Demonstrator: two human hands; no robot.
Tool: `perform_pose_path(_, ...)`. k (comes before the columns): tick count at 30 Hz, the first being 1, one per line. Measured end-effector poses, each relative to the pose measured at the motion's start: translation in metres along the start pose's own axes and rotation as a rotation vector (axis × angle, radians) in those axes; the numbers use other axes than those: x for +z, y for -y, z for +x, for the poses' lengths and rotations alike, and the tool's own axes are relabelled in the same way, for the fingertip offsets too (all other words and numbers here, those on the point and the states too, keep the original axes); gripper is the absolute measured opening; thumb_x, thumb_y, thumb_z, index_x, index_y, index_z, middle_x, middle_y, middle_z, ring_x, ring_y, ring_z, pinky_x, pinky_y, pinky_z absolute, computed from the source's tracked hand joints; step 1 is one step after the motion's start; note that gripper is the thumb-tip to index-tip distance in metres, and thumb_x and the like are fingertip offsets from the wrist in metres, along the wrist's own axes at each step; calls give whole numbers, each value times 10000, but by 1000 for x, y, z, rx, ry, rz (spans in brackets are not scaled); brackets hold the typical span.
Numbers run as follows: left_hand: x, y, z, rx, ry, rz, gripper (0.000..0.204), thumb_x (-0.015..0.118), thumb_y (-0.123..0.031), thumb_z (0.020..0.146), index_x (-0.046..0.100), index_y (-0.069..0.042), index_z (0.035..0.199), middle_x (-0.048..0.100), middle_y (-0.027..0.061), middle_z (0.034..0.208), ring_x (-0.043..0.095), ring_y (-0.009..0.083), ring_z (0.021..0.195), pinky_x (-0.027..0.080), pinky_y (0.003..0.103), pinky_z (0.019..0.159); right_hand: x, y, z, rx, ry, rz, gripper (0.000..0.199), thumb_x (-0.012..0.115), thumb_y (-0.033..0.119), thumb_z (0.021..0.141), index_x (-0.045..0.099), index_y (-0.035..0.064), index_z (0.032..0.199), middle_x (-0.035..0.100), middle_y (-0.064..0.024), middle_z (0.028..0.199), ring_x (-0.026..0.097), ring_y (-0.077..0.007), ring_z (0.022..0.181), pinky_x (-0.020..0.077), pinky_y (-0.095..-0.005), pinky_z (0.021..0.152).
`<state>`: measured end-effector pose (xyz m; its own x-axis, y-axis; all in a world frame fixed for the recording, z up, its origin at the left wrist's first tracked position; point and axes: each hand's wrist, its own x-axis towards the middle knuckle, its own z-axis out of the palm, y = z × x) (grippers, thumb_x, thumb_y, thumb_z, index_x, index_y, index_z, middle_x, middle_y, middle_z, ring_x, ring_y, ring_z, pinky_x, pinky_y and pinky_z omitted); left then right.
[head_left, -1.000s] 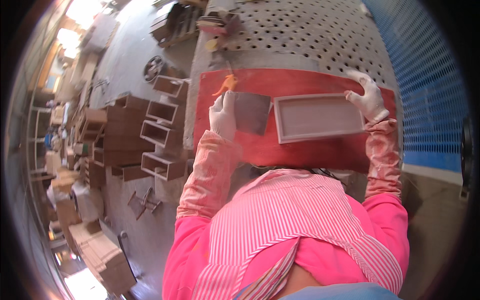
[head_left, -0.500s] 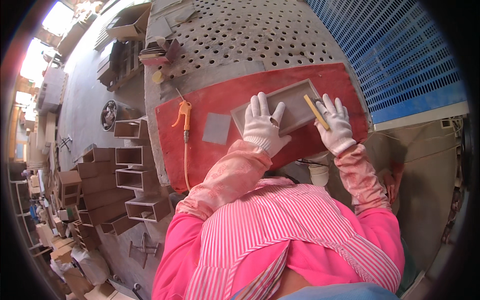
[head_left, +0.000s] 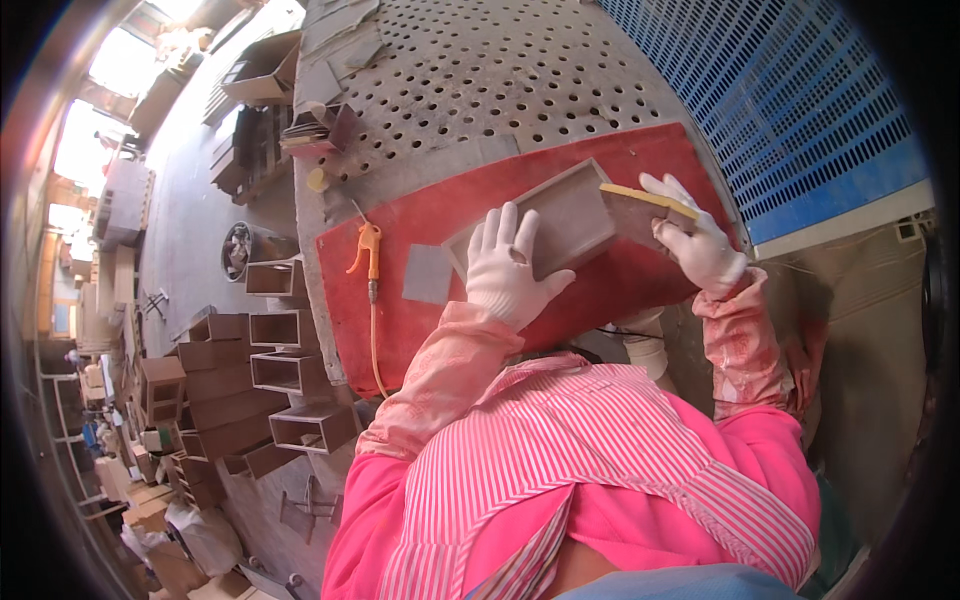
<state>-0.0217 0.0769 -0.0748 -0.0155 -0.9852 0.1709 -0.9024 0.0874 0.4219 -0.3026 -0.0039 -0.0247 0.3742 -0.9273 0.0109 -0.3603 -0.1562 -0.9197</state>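
A shallow grey rectangular tray or drawer (head_left: 572,222) with a low rim lies slanted on a red mat (head_left: 625,283). My left hand (head_left: 505,268), in a white glove, rests flat over its left end with the thumb spread out. My right hand (head_left: 706,248), gloved too, grips a thin yellow-edged pad (head_left: 650,198) with a brown face, like a sanding pad. The pad is tipped on edge beside the tray's right end; whether they touch I cannot tell. Left of my left hand lies a flat grey square sheet (head_left: 428,273).
An orange air blow gun (head_left: 367,248) with a hose lies on the mat's left side. Beyond it the worktop (head_left: 470,80) is full of holes. A blue slatted panel (head_left: 790,120) borders the right. Box frames (head_left: 285,328) stand at left, and a white bucket (head_left: 646,350) sits below.
My right hand has moved slightly right and tilted the pad from steep to nearly level. My left hand and the tray have shifted a little left in view.
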Motion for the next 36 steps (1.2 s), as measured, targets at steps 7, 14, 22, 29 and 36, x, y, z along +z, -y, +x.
perform_pose_path(7, 2, -10, 31, -143, -193, -1140, 523, 784, -153, 865, 634, -44, 1354, 708, 182, 1304, 705, 379, 1144, 558, 404, 1020, 29, -53, 106, -334, 271, 96, 629, 618, 257, 1059, 435, 0, 1604, 523, -129, 1587, 476, -251, 1478, 363, -405, 1247)
perform_pose_path(14, 21, -36, 65, 367, -155, -12, 250, 695, -127, 865, 672, -91, 1111, 712, 96, 1255, 721, 343, 1068, 585, 459, 902, 68, -115, 144, 80, 427, 582, 408, 380, 215, 1156, 567, -2, 1447, 660, -128, 1359, 628, -213, 1253, 473, -375, 1139)
perform_pose_path(22, 2, 16, 76, 244, 72, 48, 396, 819, -480, 770, 774, -123, 934, 779, 114, 973, 748, 331, 960, 594, 455, 886, 76, -137, 152, 89, 512, 687, 330, 406, 154, 1114, 659, 25, 1282, 690, -84, 1212, 632, -160, 1121, 498, -356, 1063)
perform_pose_path(29, -87, 62, -6, -22, 422, 484, 134, 715, -215, 919, 770, -186, 1038, 762, 65, 1037, 694, 314, 1020, 544, 438, 914, 91, -124, 132, 42, 368, 547, 350, 440, 157, 1089, 646, 36, 1344, 661, -34, 1241, 590, -122, 1136, 463, -323, 1064)
perform_pose_path(36, -15, -33, -20, -42, 198, -158, 337, 722, -118, 866, 750, -121, 1202, 710, 144, 1135, 663, 367, 1144, 553, 467, 1000, 97, -114, 128, 23, 298, 485, 381, 442, 175, 1087, 649, 21, 1368, 667, -68, 1297, 586, -156, 1195, 434, -346, 1125)
